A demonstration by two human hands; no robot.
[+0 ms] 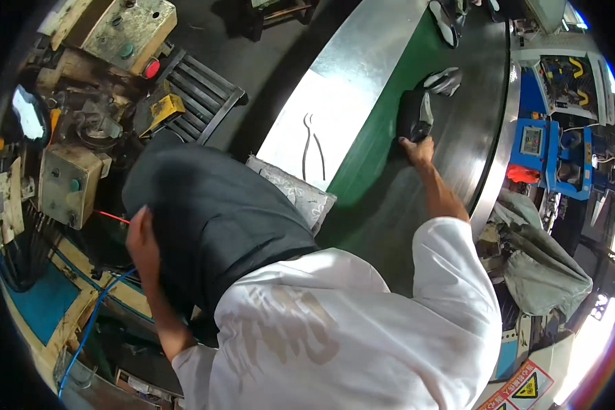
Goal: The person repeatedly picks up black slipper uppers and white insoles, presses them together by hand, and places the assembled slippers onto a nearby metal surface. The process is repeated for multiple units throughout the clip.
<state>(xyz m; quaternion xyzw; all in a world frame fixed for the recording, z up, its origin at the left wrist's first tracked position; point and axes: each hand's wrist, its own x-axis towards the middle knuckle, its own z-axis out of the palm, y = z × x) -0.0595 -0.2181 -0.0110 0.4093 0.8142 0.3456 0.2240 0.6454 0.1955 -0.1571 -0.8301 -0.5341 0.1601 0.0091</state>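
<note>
My right hand (418, 149) is closed on the near end of a dark shoe (408, 113), which has a pale strip along its side. The shoe rests on the green and dark conveyor belt (362, 171). Just beyond it lies a grey-and-black shoe (445, 82). My left hand (141, 236) hangs beside my dark-clad thigh, close to a thin red line (113, 216). Its fingers point up and are too blurred to read. Left of the belt, long-handled pincers (307, 147) lie on a bright metal ledge (348, 61).
A patterned pad (301, 195) lies between my leg and the ledge. Machinery with a control box (68, 184) stands at left, near a dark slatted stool (201, 92). More shoes (445, 24) sit farther up the belt. Blue equipment (550, 154) and a draped grey cloth (540, 253) are at right.
</note>
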